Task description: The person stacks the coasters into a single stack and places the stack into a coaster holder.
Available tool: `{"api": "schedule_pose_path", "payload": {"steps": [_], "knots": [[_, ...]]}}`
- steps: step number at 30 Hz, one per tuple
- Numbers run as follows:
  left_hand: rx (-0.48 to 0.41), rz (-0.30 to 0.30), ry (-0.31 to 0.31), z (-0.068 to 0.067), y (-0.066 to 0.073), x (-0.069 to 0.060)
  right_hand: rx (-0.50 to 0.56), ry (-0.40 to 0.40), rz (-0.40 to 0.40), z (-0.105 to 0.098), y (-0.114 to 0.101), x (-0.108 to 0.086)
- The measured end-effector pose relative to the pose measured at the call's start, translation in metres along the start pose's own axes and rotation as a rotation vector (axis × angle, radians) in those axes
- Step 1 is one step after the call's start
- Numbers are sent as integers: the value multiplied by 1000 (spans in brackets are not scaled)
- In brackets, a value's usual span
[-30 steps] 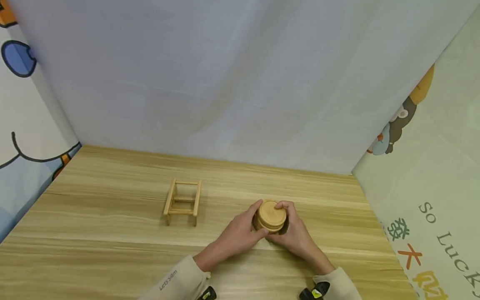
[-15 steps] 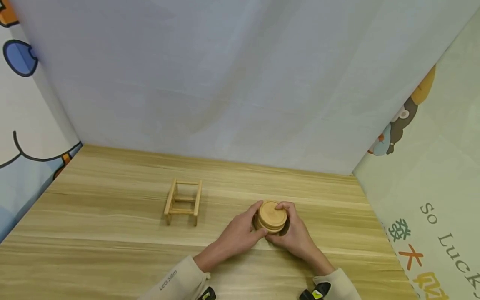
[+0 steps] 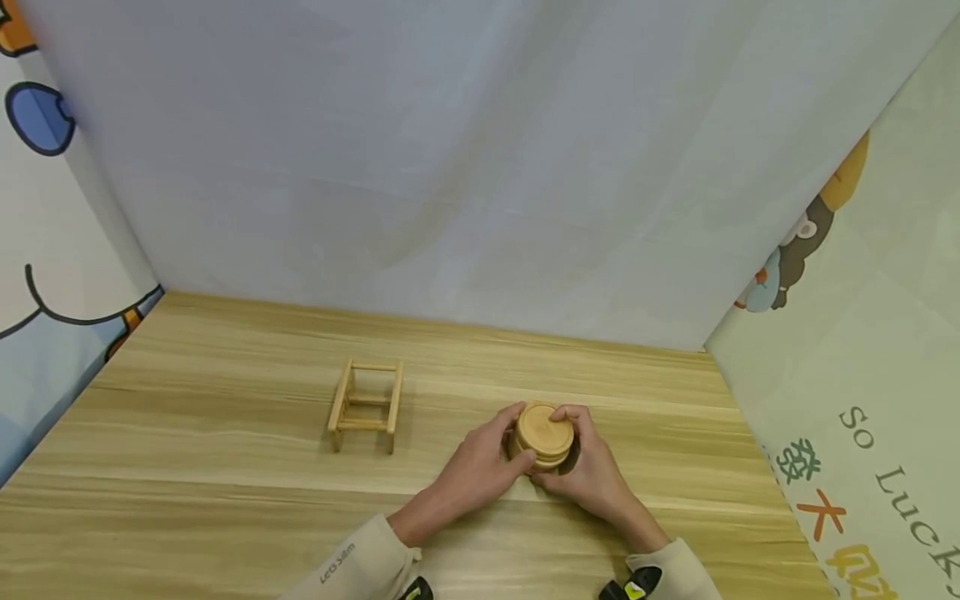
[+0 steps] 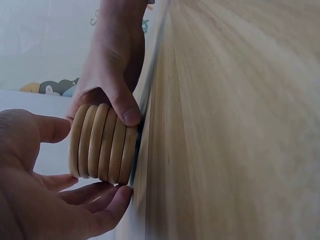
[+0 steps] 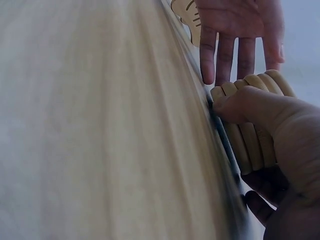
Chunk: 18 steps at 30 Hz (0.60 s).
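Note:
A stack of several round wooden coasters [image 3: 546,429] stands right of centre on the table, between both hands. My left hand [image 3: 480,462] holds its left side; in the left wrist view the thumb [image 4: 54,129] meets the top coaster's edge and the fingers lie along the opposite side. The right hand [image 3: 596,471] grips the stack from the right, one finger over the top coaster's rim. Its thumb [image 5: 245,104] presses against the lower coasters' edges in the right wrist view. Whether the bottom coaster touches the table cannot be made out.
A small wooden rack [image 3: 363,424] with crossbars stands on the wood-grain table [image 3: 225,492], left of the hands. Behind the table hangs a plain pale cloth [image 3: 420,167]. Printed panels border the left and right sides.
Hardly anything differs. Both hands stay around the coaster stack, and the left thumb has shifted very slightly along its near side.

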State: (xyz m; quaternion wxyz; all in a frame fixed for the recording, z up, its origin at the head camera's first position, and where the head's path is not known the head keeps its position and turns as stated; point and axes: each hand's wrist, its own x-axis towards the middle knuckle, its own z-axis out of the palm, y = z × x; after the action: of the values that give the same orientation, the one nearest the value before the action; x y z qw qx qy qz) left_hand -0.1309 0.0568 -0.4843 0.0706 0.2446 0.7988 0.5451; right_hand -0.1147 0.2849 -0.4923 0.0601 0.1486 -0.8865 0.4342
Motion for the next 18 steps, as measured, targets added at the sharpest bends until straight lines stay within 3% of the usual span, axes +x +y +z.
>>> {"api": "schedule_pose_path", "payload": {"steps": [5,7,12,18], "knots": [[-19,0,36,5,-7,3,-12,2,13,-1,-4,0],[-38,16,44,1,0,0,-16,6,15,-1,-6,0],[-67,67,72,-1,-3,0,-20,23,16,1,-14,0],[-179,39,91,-3,6,-2,-34,28,39,2,-24,0]]}}
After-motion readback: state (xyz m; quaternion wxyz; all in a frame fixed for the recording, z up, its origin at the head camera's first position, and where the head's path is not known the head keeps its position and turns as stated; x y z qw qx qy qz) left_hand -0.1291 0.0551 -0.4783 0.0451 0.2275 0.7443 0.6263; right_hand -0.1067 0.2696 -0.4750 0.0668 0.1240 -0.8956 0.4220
